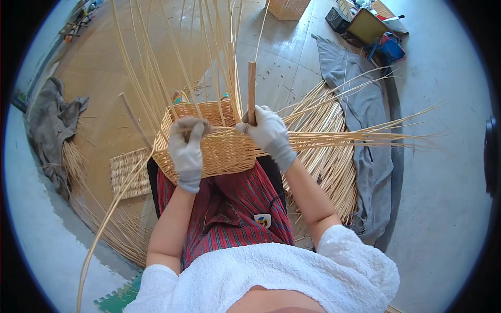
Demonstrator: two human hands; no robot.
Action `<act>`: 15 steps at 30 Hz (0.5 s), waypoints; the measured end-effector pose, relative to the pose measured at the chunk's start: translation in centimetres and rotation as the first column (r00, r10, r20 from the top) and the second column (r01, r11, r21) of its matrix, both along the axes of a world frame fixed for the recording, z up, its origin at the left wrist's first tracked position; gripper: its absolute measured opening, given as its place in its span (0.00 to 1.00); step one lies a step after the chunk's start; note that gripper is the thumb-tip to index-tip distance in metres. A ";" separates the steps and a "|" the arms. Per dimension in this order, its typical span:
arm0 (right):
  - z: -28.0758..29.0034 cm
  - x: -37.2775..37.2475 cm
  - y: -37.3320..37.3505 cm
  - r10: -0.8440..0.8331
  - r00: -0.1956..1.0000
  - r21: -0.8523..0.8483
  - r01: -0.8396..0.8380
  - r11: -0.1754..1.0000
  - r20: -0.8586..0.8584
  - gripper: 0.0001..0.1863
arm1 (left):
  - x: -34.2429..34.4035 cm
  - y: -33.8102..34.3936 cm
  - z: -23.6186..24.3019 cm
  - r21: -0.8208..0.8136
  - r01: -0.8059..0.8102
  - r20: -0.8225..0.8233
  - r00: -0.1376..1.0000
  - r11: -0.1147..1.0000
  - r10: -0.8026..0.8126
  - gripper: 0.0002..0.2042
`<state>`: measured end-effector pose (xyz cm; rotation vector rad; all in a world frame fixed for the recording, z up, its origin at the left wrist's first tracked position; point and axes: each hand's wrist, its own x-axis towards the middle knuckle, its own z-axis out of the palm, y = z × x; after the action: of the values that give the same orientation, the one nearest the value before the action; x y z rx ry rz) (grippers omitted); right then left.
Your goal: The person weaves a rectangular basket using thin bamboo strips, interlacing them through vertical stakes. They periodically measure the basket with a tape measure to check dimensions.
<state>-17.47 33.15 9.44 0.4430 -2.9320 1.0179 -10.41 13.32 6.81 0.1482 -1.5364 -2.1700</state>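
Observation:
A half-woven wicker basket (224, 156) rests on my lap, its long upright canes (148, 62) rising from the far and left sides. My left hand (187, 154), in a white glove, is closed at the near rim with fingertips pinched on a wicker strand. At the right corner my gloved right hand (270, 133) grips a bundle of wicker strands against the wooden corner post (251, 86). The loose ends of those strands (365, 136) fan out to the right. Another wooden post (134, 121) leans outward at the left corner. My fingers hide part of the rim.
A heap of cut wicker canes (329, 172) lies right of me, partly under a grey cloth (368, 151). Left are a woven panel (129, 180), a dark cloth (52, 125) and a long cane (99, 229). Boxes and tools (370, 26) stand far right; another basket (288, 8) is ahead.

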 end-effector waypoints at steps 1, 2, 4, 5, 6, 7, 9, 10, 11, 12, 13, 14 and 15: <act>-0.8 0.5 -0.6 -0.046 0.993 0.016 0.048 0.999 -0.106 0.18 | -1.5 -0.1 1.6 -0.151 0.055 -0.046 0.997 0.987 -0.062 0.08; -1.5 1.0 -1.3 -0.084 0.973 0.028 0.092 0.995 -0.215 0.18 | -3.8 0.9 3.0 -0.160 0.077 -0.103 0.990 0.984 -0.094 0.10; -3.5 0.9 -2.3 -0.184 0.935 0.089 0.220 0.971 -0.304 0.16 | -8.3 4.0 4.7 -0.581 0.142 -0.033 0.980 0.801 -0.197 0.15; -4.7 0.5 -2.3 -0.192 0.916 0.107 0.243 0.964 -0.353 0.14 | -9.1 5.5 4.6 -0.702 0.106 -0.017 0.986 0.704 -0.165 0.18; -5.0 0.1 -2.4 -0.199 0.893 0.120 0.267 0.956 -0.403 0.13 | -9.8 6.8 4.5 -0.804 0.066 -0.012 0.992 0.591 -0.127 0.20; -4.1 -0.2 -2.1 -0.176 0.931 0.053 0.203 0.978 -0.319 0.11 | -9.6 8.5 3.7 -0.710 -0.059 -0.128 0.991 0.701 -0.046 0.21; -3.0 -1.0 -1.1 -0.122 0.971 0.010 0.127 0.992 -0.207 0.12 | -6.7 9.1 2.7 -0.636 -0.130 -0.223 0.975 0.761 -0.020 0.21; -3.3 -1.0 -0.5 -0.105 0.986 -0.022 0.103 0.994 -0.131 0.12 | -3.7 8.3 2.4 -0.678 -0.071 -0.208 0.973 0.732 -0.099 0.20; -6.6 -1.7 0.5 -0.127 0.944 0.145 0.178 0.973 -0.306 0.16 | -0.5 7.2 1.9 -0.721 -0.006 -0.188 0.964 0.693 -0.187 0.19; -5.9 -0.6 -0.8 -0.196 0.913 -0.013 0.205 0.979 -0.358 0.17 | 1.9 5.1 0.0 -0.815 -0.033 -0.215 0.945 0.578 -0.248 0.17; -3.1 0.6 -2.5 -0.262 0.877 -0.170 0.210 0.963 -0.402 0.19 | 3.6 2.9 -2.1 -0.887 -0.077 -0.235 0.923 0.455 -0.303 0.16; -1.6 1.5 -3.3 -0.342 0.835 -0.320 0.213 0.923 -0.432 0.20 | 4.5 1.3 -3.6 -0.738 0.006 -0.189 0.958 0.675 -0.216 0.16; -2.2 1.9 -3.1 -0.412 0.761 -0.530 0.106 0.841 -0.502 0.21 | 5.1 0.2 -4.8 -0.521 0.067 -0.130 0.979 0.851 -0.156 0.16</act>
<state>-15.56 30.01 7.19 0.2456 -2.0140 1.2173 -5.32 13.56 2.02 -0.3020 -1.9999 -1.7145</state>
